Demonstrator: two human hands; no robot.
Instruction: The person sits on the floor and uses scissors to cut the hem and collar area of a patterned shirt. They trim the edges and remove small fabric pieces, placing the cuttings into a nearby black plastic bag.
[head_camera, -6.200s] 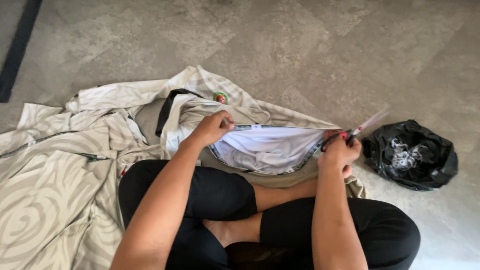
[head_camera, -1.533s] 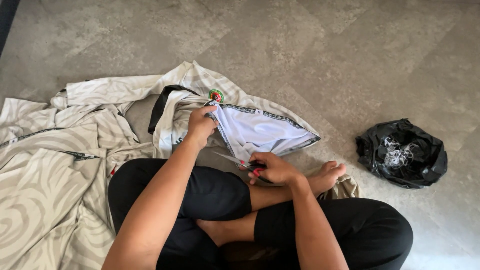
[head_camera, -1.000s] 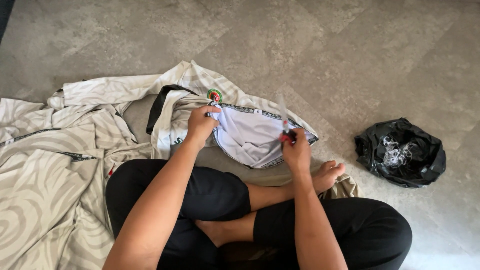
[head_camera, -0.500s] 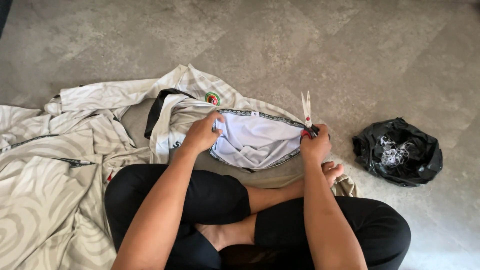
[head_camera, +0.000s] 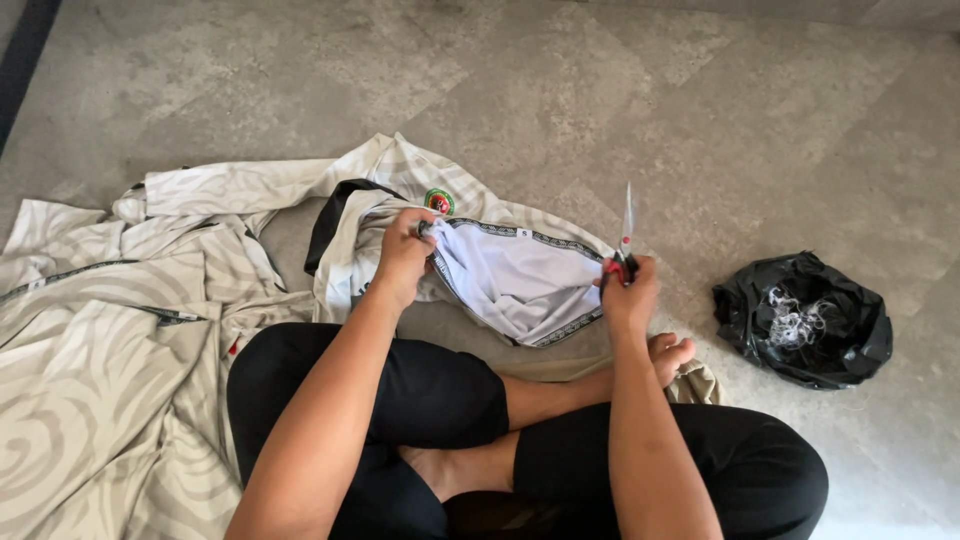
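- The surface is a grey stone-tile floor (head_camera: 700, 90) with mottled veining; a dark strip runs along its far left edge. The person sits cross-legged on it in black trousers, one bare foot showing below the right hand.
- Left of the left fingers lies a heap of cream fabric with a pale swirl pattern (head_camera: 90, 370), spread flat and crumpled over the floor and reaching under the left knee.
- The left hand (head_camera: 403, 255) is curled tight, its fingers pinching the trimmed edge of a white garment with a black-and-white patterned border (head_camera: 510, 280). A small round red-and-green badge (head_camera: 438, 202) sits just above those fingers.
- The garment hangs stretched between the two hands, sagging toward the knees.
- The right hand (head_camera: 630, 297) is closed around the red handles of a pair of small scissors (head_camera: 626, 225); the blades point straight up above the fingers, and I cannot tell whether they are parted.
- Right of the right fingers, well apart, sits a crumpled black plastic bag holding a tangle of white threads (head_camera: 800, 318).
- Compared with half a second ago, the hands hold much the same spread and the blades stand upright as before; a second and a half ago the right hand lay low by the knee.
- Count: two hands, one pair of scissors, one held garment, one badge, one bag.
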